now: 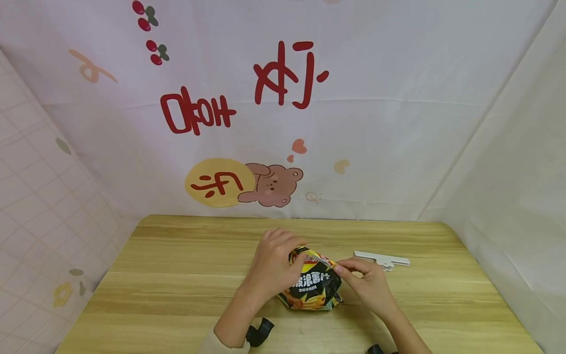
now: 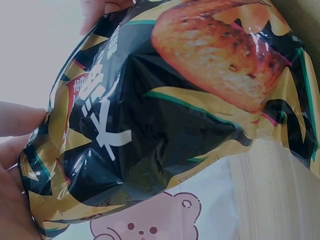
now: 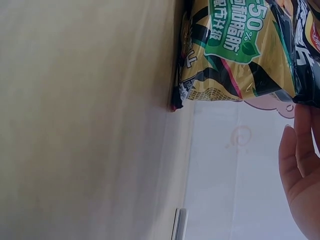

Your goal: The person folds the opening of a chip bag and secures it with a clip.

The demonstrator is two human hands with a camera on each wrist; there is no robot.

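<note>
- Snack bag [image 1: 315, 291]: black and gold, standing on the tabletop [image 1: 177, 280], between both hands, lower edge touching the wood.
- Left hand [image 1: 275, 260]: curled round the bag's upper left corner, thumb in front.
- Right hand [image 1: 367, 286]: thumb and fingers pinch the right end of the top edge.
- White clip [image 1: 381, 259]: lies on the tabletop just beyond the right hand, apart from the bag.

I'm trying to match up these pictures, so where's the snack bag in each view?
Head: snack bag low, just right of centre.
Left wrist: snack bag fills most of the picture.
Right wrist: snack bag at top right, cut off by the edges.
Shared landmark: the printed bear, only partly visible in both wrist views.
</note>
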